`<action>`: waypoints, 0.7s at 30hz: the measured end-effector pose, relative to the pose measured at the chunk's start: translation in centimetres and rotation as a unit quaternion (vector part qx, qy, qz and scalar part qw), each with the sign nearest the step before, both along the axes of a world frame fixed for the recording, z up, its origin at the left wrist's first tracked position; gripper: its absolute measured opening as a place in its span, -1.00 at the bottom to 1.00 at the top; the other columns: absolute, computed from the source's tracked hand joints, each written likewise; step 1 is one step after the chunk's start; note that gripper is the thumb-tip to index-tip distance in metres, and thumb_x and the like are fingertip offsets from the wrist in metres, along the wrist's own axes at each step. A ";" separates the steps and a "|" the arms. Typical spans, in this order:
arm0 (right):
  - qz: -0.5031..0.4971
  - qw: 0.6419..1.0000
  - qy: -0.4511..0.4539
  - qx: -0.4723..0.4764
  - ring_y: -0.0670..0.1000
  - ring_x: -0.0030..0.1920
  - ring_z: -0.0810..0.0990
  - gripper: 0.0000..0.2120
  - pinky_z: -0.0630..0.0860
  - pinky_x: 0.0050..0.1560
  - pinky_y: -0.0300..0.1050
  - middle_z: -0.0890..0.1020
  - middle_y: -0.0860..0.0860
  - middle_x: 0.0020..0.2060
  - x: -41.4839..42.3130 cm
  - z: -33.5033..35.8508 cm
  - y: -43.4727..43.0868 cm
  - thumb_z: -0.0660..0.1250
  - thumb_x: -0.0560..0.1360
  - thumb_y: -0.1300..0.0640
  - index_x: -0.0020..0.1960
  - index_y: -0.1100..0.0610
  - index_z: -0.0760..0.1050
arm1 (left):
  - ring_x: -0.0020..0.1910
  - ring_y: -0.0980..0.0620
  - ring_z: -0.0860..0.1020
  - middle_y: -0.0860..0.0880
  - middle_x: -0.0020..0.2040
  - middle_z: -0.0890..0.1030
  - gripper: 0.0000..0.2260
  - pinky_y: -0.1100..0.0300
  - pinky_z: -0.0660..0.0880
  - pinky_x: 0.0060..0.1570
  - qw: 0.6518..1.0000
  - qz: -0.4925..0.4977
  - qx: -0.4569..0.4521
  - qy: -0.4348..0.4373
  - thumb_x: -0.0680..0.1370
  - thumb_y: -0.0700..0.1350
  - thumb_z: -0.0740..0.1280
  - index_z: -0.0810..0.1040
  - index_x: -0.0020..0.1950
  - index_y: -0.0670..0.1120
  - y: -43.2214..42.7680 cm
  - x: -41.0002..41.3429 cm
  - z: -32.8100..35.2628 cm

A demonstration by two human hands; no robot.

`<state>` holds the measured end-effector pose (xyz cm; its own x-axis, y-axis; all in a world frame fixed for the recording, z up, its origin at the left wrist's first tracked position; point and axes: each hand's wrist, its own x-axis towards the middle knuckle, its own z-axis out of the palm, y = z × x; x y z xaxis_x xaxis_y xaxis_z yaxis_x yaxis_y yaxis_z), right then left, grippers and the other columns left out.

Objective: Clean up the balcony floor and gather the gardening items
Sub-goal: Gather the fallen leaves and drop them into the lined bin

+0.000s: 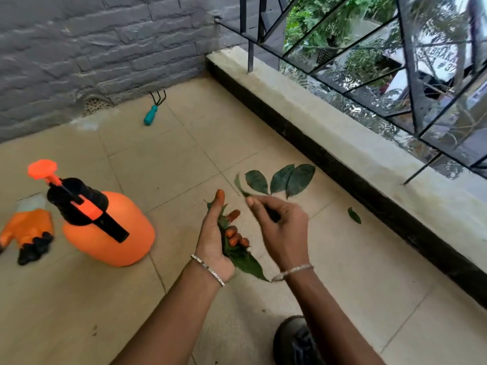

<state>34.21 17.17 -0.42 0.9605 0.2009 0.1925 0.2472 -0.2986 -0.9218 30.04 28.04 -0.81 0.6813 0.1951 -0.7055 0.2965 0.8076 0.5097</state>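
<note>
Three dark green leaves (280, 180) lie fanned out flat on the beige floor (171, 159), just beyond the person's hands and near the foot of a raised kerb (303, 114). A fourth, smaller leaf (354, 215) lies apart from them, closer to the kerb's black face.

The left hand (220, 233) has its fingers curled round a bunch of leaves (247, 263), with the longest blade sticking out below the wrist. The right hand (280, 227) is just beside it, and its fingertips pinch the end of a thin leaf (239, 185) that points up and away. This part is blurred. Both wrists wear thin metal bangles.

The floor is laid in large square tiles with pale joints and is dusty, with a few dark specks. To the left stands an orange sprayer (105, 225) with a black pump top and orange plunger. An orange and black glove (29, 235) lies on the tiles just beside it.

Farther back, near the wall, a small hand rake (154, 111) with a teal handle lies on the floor, prongs towards the wall. A round drain grate (96, 104) sits at the base of the grey block wall (105, 48), which closes off the far side.

The kerb runs along the right side and has a light top, from which a black metal railing (405, 61) rises. Green foliage (329, 22) shows through the bars. A dark shoe (295, 341) shows at the bottom edge.
</note>
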 end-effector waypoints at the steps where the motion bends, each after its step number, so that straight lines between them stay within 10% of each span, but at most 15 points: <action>1: 0.029 1.000 0.010 0.002 -0.26 -0.23 0.63 -0.88 0.51 -0.24 -0.41 0.69 -0.23 -0.22 -0.8 0.2 0.2 0.42 0.52 0.07 0.03 0.02 0.70 | -0.30 -0.02 0.56 -0.11 -0.28 0.56 -0.44 0.08 0.57 -0.16 1.000 -0.006 0.000 -0.011 0.37 0.35 0.43 0.62 0.03 -0.13 -0.2 0.3 0.7; 6: 0.162 0.984 0.052 0.050 -0.10 -0.02 0.68 -0.85 0.59 -0.01 -0.11 0.72 -0.12 -0.07 -1.9 0.8 -0.4 0.36 0.57 0.10 0.06 0.01 0.70 | -0.40 -0.01 0.51 -0.03 -0.41 0.48 -0.70 0.14 0.51 -0.32 0.999 -0.002 0.011 0.042 0.52 0.13 0.39 0.47 -0.21 -0.08 -0.5 2.7 2.9; 10: 0.019 0.984 0.128 0.122 -0.10 0.02 0.67 -0.81 0.61 0.05 -0.03 0.72 -0.11 -0.06 1.5 0.4 -4.4 0.36 0.55 -0.02 0.04 0.03 0.69 | -0.28 -0.02 0.50 -0.07 -0.27 0.50 -0.72 0.11 0.45 -0.29 0.997 0.020 0.030 0.069 0.62 0.03 0.29 0.41 -0.23 -0.06 0.2 5.4 3.6; 15: -0.166 0.973 0.157 -0.024 -0.04 -0.17 0.67 -0.81 0.62 -0.08 0.01 0.70 -0.07 -0.27 6.5 -5.0 -8.8 0.34 0.55 0.09 -0.20 0.06 0.66 | -0.26 -0.05 0.53 -0.11 -0.25 0.53 -0.70 0.05 0.49 -0.27 0.996 -0.006 0.059 0.068 0.66 0.00 0.22 0.37 -0.24 -0.08 0.2 9.4 8.8; 21: -0.103 0.964 0.183 -0.166 -0.04 -0.08 0.60 -0.85 0.50 -0.04 -0.19 0.69 -0.01 -0.02 9.4 -8.4 -9.1 0.38 0.49 0.20 0.04 0.11 0.64 | -0.12 -0.12 0.56 -0.18 -0.01 0.58 -0.77 -0.01 0.50 -0.21 0.994 -0.038 0.097 0.028 0.66 0.00 0.21 0.43 -0.11 -0.11 -1.2 12.1 16.6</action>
